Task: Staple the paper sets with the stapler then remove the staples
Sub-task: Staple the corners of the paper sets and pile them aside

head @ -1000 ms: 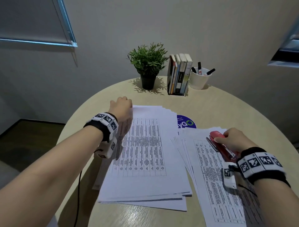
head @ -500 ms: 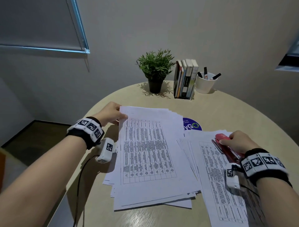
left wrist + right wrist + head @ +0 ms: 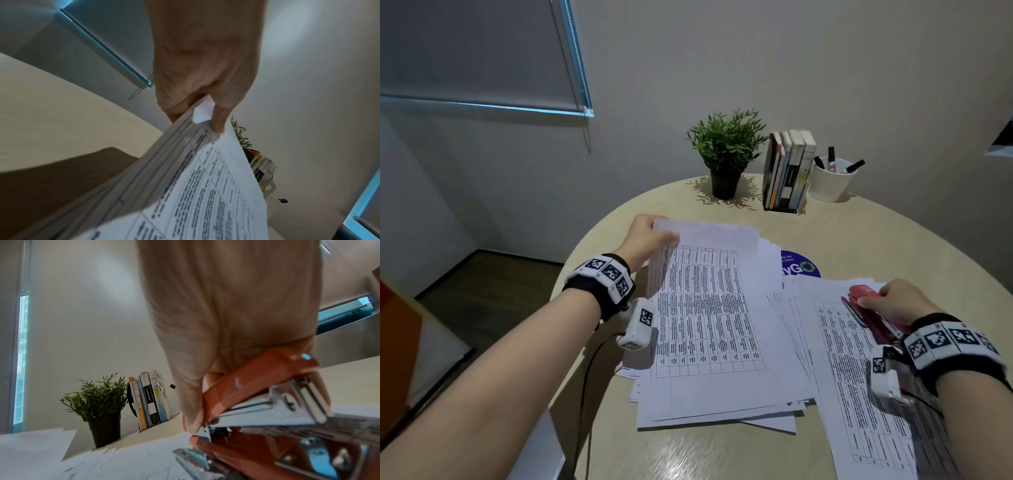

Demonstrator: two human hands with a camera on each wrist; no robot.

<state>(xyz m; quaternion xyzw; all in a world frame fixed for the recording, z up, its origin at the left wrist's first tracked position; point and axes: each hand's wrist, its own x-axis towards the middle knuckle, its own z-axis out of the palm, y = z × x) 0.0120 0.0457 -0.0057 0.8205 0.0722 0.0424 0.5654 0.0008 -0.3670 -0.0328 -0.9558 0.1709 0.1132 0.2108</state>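
Observation:
A thick stack of printed sheets [image 3: 709, 308] lies at the middle of the round table [image 3: 893, 246]. My left hand [image 3: 650, 236] pinches the stack's far left corner, thumb on top and fingers under, lifting several sheets [image 3: 205, 186]; the left wrist view shows the pinch of the left hand [image 3: 205, 100] close up. A second paper pile [image 3: 859, 359] lies to the right. On it my right hand [image 3: 893, 301] grips a red stapler [image 3: 866, 308], whose metal magazine and red base show in the right wrist view under the right hand [image 3: 236, 353] on the stapler [image 3: 257, 378].
At the table's far edge stand a potted plant [image 3: 726, 154], a row of books [image 3: 789, 171] in a holder and a white cup [image 3: 830, 181] with markers. A blue round sticker [image 3: 801, 267] peeks out between the piles. A window blind [image 3: 476, 54] hangs at upper left.
My left hand went from resting on the stack's far left corner to pinching that corner and raising it. The right hand stays on the stapler. The head view has shifted left.

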